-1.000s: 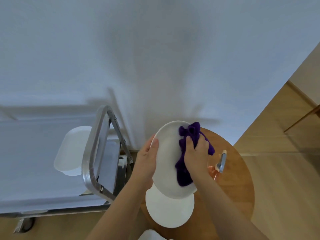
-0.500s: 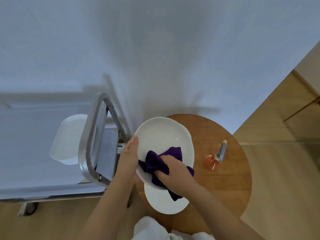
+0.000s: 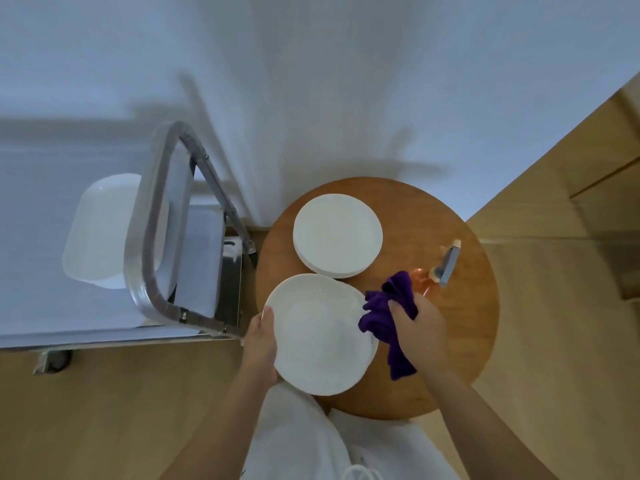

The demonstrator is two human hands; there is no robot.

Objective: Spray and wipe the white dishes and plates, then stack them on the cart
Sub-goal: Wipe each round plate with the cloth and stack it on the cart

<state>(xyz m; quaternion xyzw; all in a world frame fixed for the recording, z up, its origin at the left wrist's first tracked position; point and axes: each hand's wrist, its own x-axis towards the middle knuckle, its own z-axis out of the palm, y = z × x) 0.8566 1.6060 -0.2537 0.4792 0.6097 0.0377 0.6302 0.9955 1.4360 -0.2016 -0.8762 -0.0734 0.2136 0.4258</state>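
Plate work at a round wooden table point(image 3: 464, 341): the left hand point(image 3: 260, 344) grips a large round white plate point(image 3: 320, 334) by its left rim, thumb lying over the upper edge and the fingers hidden beneath, so the plate sits tipped slightly above the table's near-left edge. Just right of that hold, across the plate's face, the right hand point(image 3: 417, 323) is clenched around a crumpled purple cloth point(image 3: 389, 317) — fingers curled tight into the fabric, one bunch sticking up past the knuckles and a tail hanging below the palm. The cloth touches the plate's right rim. A few small droplets show on the plate's upper surface.

Beyond both hands, farther onto the table, lies a short stack of round white plates point(image 3: 337, 233), its near edge just behind the held plate. Just past the cloth-holding hand stands an orange-tinted spray bottle with a grey trigger head point(image 3: 445, 268), close to the purple bunch.

Left of the plate-holding hand is a metal cart with a tubular steel handle point(image 3: 149, 244); on its white-covered top, well away from the grip, rests a white rectangular dish with rounded corners point(image 3: 100, 233).
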